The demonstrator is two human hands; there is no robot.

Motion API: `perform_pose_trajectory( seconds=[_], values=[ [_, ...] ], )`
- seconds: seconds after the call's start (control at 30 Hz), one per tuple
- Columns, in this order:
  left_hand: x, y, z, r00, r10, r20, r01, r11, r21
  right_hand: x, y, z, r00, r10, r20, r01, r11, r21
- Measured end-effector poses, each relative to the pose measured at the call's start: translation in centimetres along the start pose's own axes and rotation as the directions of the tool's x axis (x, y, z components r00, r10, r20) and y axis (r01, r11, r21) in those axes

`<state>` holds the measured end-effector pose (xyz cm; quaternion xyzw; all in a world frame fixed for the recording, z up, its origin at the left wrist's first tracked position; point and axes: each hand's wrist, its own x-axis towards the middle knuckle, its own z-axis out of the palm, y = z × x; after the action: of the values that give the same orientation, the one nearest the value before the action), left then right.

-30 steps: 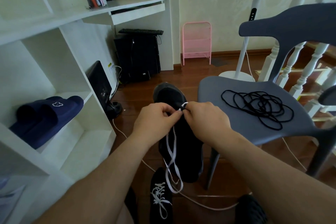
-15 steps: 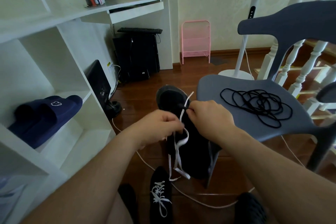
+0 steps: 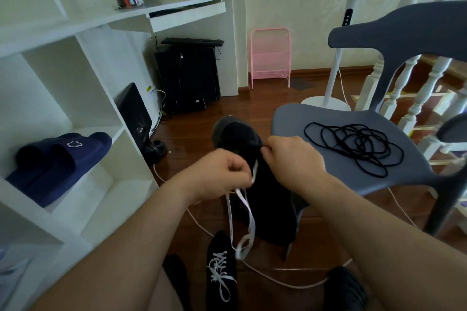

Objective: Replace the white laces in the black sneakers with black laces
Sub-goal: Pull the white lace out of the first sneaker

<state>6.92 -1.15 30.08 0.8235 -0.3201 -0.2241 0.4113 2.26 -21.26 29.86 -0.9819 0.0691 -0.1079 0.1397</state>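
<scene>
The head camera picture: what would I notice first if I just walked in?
Two hands in the middle: the left hand pinches a dangling white lace, the right hand grips the black sneaker. To the right, tangled black laces lie on a grey chair.

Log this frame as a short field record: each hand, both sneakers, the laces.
left hand: pinches flat white lace
right hand: grips held black fabric sneaker
white lace: hangs in a loose loop below the left grip
second black sneaker: on wooden floor, white lace in place
thin black laces: loose pile on grey plastic chair seat
</scene>
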Motion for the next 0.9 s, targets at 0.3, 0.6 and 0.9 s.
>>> perform_pose_trajectory(
  seconds=[0.3,0.6,0.9],
  values=[
    [-1.1,-2.1,-1.7,0.931,-0.315,0.184,0.277,0.939,0.205,0.2,2.1,-0.7,0.994,0.098,-0.044,-0.094,0.992,0.089],
    [0.7,-1.7,0.5,0.884,-0.060,-0.464,0.163,0.969,0.185,-0.4,-0.1,-0.7,0.999,0.049,-0.006,-0.048,0.988,0.149],
    [1.4,-2.5,0.0,0.863,-0.034,-0.504,0.185,0.950,0.252,-1.2,-0.6,-0.5,1.000,-0.018,-0.003,0.019,0.996,0.088]
  ],
)
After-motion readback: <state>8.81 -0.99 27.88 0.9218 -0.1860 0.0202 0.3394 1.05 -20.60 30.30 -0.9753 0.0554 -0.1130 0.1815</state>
